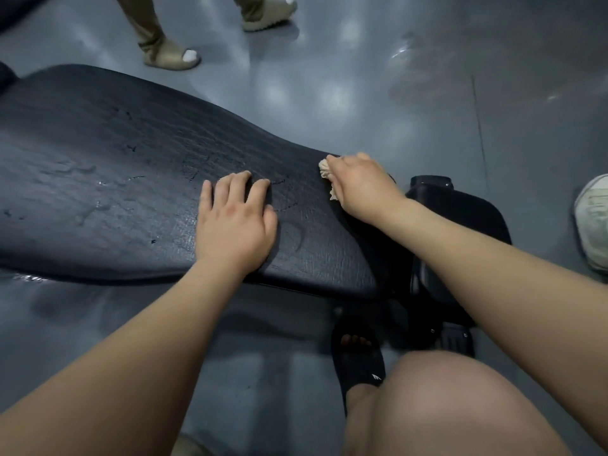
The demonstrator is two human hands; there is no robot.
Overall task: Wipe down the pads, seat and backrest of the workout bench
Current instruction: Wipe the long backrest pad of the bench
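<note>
Gripping cloth (326, 168), R hand (362, 185) at backrest (98, 159) edge; L hand (235, 222) flat alongside.

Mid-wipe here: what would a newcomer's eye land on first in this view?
The long black bench pad fills the left and centre, its worn surface cracked, with wet patches toward the left. The right hand grips a tan cloth at the pad's far edge, while the left hand rests on the pad nearby. Someone's feet in tan slides are beyond the bench, top left.
</note>
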